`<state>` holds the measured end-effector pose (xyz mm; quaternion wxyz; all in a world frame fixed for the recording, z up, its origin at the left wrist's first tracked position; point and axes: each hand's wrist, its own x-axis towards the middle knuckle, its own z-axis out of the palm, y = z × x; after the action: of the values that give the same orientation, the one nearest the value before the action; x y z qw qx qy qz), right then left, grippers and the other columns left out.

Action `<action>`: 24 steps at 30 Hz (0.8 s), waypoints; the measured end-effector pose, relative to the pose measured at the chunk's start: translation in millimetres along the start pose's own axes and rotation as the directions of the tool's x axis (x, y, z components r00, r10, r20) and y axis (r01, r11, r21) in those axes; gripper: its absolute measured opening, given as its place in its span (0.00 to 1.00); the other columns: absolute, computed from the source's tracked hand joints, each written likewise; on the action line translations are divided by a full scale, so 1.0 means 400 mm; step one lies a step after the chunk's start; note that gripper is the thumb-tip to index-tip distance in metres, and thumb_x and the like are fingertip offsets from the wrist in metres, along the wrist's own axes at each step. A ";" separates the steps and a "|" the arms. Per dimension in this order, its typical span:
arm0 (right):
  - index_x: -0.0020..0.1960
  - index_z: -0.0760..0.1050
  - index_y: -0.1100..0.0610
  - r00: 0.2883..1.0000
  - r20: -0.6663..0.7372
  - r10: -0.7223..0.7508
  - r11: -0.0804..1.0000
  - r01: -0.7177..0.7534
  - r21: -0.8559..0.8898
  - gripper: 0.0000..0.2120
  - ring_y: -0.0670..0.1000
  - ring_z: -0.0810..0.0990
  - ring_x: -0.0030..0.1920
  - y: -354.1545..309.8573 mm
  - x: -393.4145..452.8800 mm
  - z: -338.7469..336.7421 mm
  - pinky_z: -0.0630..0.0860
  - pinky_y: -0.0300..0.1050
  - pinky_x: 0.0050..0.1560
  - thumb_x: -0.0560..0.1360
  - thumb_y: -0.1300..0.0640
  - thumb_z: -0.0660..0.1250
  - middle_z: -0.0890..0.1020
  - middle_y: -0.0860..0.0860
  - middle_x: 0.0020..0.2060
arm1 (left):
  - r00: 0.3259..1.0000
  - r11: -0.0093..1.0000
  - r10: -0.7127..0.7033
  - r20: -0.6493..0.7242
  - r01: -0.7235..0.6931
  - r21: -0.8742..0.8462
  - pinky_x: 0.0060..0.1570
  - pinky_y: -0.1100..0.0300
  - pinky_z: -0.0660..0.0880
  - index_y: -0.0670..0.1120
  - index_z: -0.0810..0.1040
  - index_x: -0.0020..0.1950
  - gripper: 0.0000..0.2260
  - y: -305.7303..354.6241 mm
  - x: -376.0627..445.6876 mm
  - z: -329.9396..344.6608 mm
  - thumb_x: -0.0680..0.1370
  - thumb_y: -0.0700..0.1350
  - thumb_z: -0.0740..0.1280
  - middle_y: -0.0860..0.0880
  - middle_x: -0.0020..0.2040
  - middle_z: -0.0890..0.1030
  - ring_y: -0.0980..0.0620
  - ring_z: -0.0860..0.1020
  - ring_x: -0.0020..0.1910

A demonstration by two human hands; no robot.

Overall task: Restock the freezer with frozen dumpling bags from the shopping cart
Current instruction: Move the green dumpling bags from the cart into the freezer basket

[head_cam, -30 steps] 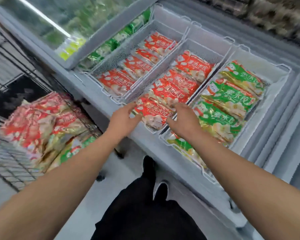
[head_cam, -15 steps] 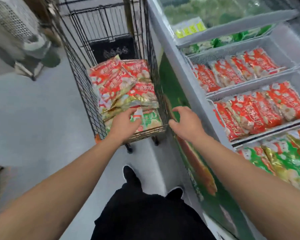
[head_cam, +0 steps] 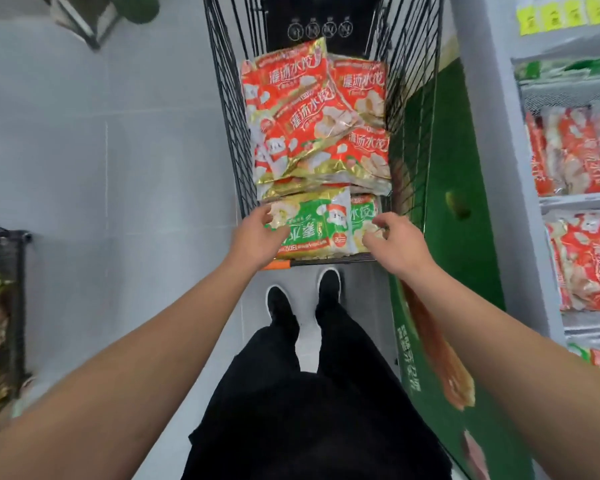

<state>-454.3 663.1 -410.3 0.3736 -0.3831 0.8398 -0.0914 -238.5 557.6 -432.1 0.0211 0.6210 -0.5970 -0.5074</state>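
The black wire shopping cart (head_cam: 229, 109) stands straight ahead, filled with several red dumpling bags (head_cam: 302, 109) piled on top. At the cart's near end lies a green dumpling bag (head_cam: 312, 226). My left hand (head_cam: 257, 237) rests on the left end of that green bag, fingers curled over its edge. My right hand (head_cam: 395, 244) hovers at the bag's right end with fingers bent and apart, touching or nearly touching it. The freezer (head_cam: 492, 140) runs along the right, with red bags (head_cam: 582, 261) in its baskets.
The freezer's green front panel (head_cam: 437, 237) sits tight against the cart's right side. Grey tiled floor (head_cam: 101, 168) spreads to the left. A dark wire rack (head_cam: 0, 306) with goods stands at the far left edge. My black shoes (head_cam: 302, 299) are just behind the cart.
My view and both hands have swung left from the freezer basket to the cart. The hands now reach the green bag at the cart's near end.
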 end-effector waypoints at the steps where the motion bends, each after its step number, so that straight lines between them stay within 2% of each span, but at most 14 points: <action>1: 0.70 0.71 0.58 1.000 0.026 0.006 1.000 -0.006 -0.006 0.23 0.55 0.74 0.65 0.003 0.024 0.009 0.69 0.44 0.62 0.77 0.52 0.66 0.75 0.55 0.67 | 0.999 0.999 -0.033 -0.001 0.033 -0.005 0.64 0.58 0.70 0.46 0.67 0.76 0.28 -0.009 0.015 0.006 0.77 0.49 0.69 0.48 0.71 0.75 0.50 0.74 0.67; 4: 0.70 0.70 0.57 0.995 0.098 0.025 1.000 -0.023 -0.020 0.23 0.54 0.74 0.66 0.014 0.097 0.034 0.68 0.44 0.62 0.77 0.51 0.66 0.75 0.53 0.67 | 0.993 0.992 -0.118 0.001 0.118 -0.038 0.62 0.59 0.69 0.46 0.66 0.77 0.29 -0.028 0.057 0.032 0.77 0.50 0.69 0.48 0.71 0.74 0.50 0.74 0.68; 10: 0.72 0.68 0.58 0.956 0.283 0.075 0.997 -0.077 -0.006 0.25 0.55 0.72 0.68 0.037 0.255 0.090 0.67 0.45 0.64 0.78 0.51 0.66 0.72 0.53 0.70 | 0.958 0.954 -0.287 -0.025 0.283 -0.104 0.69 0.53 0.68 0.45 0.62 0.78 0.31 -0.052 0.145 0.096 0.78 0.49 0.68 0.47 0.73 0.72 0.48 0.71 0.70; 13: 0.73 0.66 0.58 0.929 0.340 0.148 0.987 -0.159 0.006 0.26 0.55 0.71 0.69 0.059 0.329 0.133 0.67 0.44 0.64 0.78 0.52 0.67 0.71 0.52 0.71 | 0.943 0.938 -0.333 -0.005 0.331 -0.100 0.69 0.49 0.68 0.46 0.62 0.78 0.30 -0.072 0.197 0.128 0.78 0.49 0.67 0.47 0.74 0.70 0.47 0.71 0.70; 16: 0.75 0.62 0.57 0.895 0.378 0.238 0.962 -0.272 0.039 0.29 0.55 0.70 0.69 0.080 0.401 0.186 0.67 0.46 0.63 0.78 0.54 0.67 0.70 0.52 0.72 | 0.935 0.934 -0.354 -0.005 0.353 -0.055 0.68 0.50 0.70 0.47 0.62 0.78 0.31 -0.093 0.258 0.154 0.77 0.50 0.69 0.48 0.73 0.71 0.47 0.71 0.70; 19: 0.76 0.60 0.59 0.858 0.398 0.324 0.911 -0.397 0.114 0.31 0.56 0.74 0.63 0.100 0.460 0.236 0.70 0.45 0.57 0.77 0.56 0.68 0.75 0.53 0.64 | 0.944 0.944 -0.330 0.011 0.330 0.006 0.68 0.52 0.69 0.48 0.63 0.78 0.31 -0.101 0.307 0.179 0.77 0.50 0.69 0.48 0.73 0.71 0.47 0.72 0.69; 22: 0.63 0.72 0.58 0.846 0.378 0.376 0.870 -0.463 0.170 0.17 0.54 0.79 0.51 0.117 0.500 0.274 0.76 0.48 0.53 0.75 0.58 0.70 0.80 0.53 0.56 | 0.956 0.956 -0.292 0.032 0.291 0.031 0.68 0.49 0.70 0.48 0.62 0.78 0.32 -0.099 0.346 0.195 0.77 0.50 0.69 0.48 0.74 0.70 0.46 0.72 0.70; 24: 0.53 0.76 0.57 0.847 0.372 0.378 0.859 -0.471 0.199 0.07 0.54 0.81 0.50 0.123 0.510 0.285 0.78 0.49 0.52 0.75 0.61 0.70 0.82 0.54 0.52 | 0.960 0.960 -0.277 0.044 0.274 0.055 0.67 0.49 0.71 0.47 0.62 0.78 0.32 -0.096 0.369 0.200 0.77 0.49 0.70 0.48 0.75 0.70 0.46 0.71 0.70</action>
<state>-490.3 566.9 -626.2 0.5666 -0.1379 0.8101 -0.0613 -297.0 502.2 -584.2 -0.0800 0.6854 -0.5172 -0.5063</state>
